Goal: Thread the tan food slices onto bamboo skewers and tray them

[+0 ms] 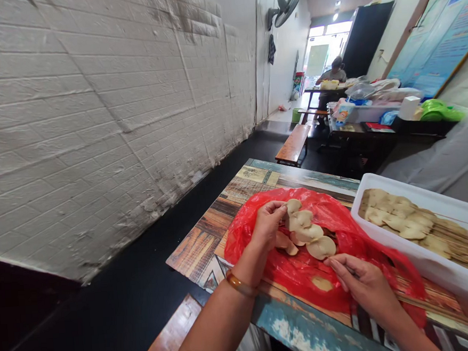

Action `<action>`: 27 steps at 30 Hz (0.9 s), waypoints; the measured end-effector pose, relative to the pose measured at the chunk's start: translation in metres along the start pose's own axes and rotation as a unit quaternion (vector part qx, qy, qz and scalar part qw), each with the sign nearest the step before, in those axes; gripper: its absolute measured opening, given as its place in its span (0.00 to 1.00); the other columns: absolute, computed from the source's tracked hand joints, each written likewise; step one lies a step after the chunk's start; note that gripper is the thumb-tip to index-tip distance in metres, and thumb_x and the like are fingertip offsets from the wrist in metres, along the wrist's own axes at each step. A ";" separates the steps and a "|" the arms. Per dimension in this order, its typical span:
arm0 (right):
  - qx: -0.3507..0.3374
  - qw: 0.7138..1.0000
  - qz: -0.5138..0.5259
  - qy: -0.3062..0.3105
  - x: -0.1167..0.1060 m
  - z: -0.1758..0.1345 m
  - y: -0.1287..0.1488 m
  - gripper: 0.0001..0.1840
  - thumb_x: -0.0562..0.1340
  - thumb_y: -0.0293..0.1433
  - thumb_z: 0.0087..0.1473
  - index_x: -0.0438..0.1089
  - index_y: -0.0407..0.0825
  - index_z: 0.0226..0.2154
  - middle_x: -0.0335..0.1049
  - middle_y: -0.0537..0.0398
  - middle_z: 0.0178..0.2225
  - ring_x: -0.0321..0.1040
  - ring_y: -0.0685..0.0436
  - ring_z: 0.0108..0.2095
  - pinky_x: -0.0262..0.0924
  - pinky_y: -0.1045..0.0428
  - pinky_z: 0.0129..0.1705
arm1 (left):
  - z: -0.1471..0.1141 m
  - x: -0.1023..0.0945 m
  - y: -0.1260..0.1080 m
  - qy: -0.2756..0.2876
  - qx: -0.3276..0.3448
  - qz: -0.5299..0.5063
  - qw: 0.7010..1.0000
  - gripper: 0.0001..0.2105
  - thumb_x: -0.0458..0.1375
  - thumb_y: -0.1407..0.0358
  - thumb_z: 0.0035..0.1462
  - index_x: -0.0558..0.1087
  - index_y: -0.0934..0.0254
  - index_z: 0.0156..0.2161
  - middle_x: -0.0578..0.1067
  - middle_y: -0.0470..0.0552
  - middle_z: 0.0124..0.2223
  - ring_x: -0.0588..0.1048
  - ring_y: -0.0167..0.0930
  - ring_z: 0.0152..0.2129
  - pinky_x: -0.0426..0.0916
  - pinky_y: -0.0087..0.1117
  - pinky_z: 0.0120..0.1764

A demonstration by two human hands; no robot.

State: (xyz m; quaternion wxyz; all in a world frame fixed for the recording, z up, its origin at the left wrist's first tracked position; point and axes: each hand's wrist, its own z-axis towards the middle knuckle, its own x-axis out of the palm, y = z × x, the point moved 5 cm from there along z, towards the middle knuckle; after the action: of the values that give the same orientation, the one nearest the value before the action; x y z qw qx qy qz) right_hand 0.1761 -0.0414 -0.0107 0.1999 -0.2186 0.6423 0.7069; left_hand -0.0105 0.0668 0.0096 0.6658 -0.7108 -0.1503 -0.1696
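Several thin, round tan slices (300, 220) form an overlapping row between my two hands, above a red plastic bag (245, 217) spread open on the table. My left hand (270, 222), with an amber bangle on its wrist, pinches the slice at the far end of the row. At the near end, the fingers of my right hand (355, 275) are closed on what looks like a thin skewer, mostly hidden, beside the nearest slice (321, 248). More loose slices (321, 283) lie in the bag. Thin wooden sticks (435, 307) lie under my right forearm.
A white plastic tub (359, 209) at right holds skewered slices (401, 217), sticks pointing right. The wood-patterned table (206, 236) ends at left, near a white brick-patterned wall (132, 97). Beyond stand a bench (293, 142), a cluttered table (359, 126) and a seated person (333, 73).
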 end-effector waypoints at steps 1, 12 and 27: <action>0.001 1.000 0.004 0.001 0.001 0.000 -0.001 0.19 0.55 0.44 0.54 0.74 0.48 0.30 0.63 0.60 0.15 0.63 0.48 0.18 0.58 0.54 0.23 | 0.000 0.000 0.000 0.000 0.001 0.002 1.000 0.11 0.65 0.62 0.36 0.74 0.67 0.27 0.70 0.45 0.23 0.64 0.22 0.19 0.57 0.24 0.24; 0.061 0.986 0.155 0.027 0.009 -0.002 -0.009 0.19 0.56 0.46 0.53 0.72 0.47 0.32 0.57 0.64 0.14 0.54 0.53 0.14 0.47 0.57 0.16 | 0.000 0.005 0.007 0.024 -0.067 -0.103 0.992 0.16 0.64 0.57 0.41 0.73 0.66 0.34 0.72 0.48 0.29 0.68 0.26 0.23 0.62 0.28 0.28; 0.001 1.000 0.011 -0.005 0.008 -0.001 -0.002 0.20 0.54 0.45 0.54 0.73 0.47 0.31 0.62 0.61 0.14 0.61 0.49 0.18 0.57 0.55 0.22 | -0.007 0.012 0.015 0.086 -0.119 -0.115 0.982 0.19 0.68 0.56 0.35 0.72 0.69 0.30 0.74 0.52 0.28 0.71 0.30 0.23 0.65 0.32 0.29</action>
State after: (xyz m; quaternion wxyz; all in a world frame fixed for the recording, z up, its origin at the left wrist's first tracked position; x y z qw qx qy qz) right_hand 0.1712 -0.0425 -0.0170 0.1952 -0.2076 0.6444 0.7096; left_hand 0.0063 0.0591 0.0021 0.5626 -0.7459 -0.1524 -0.3222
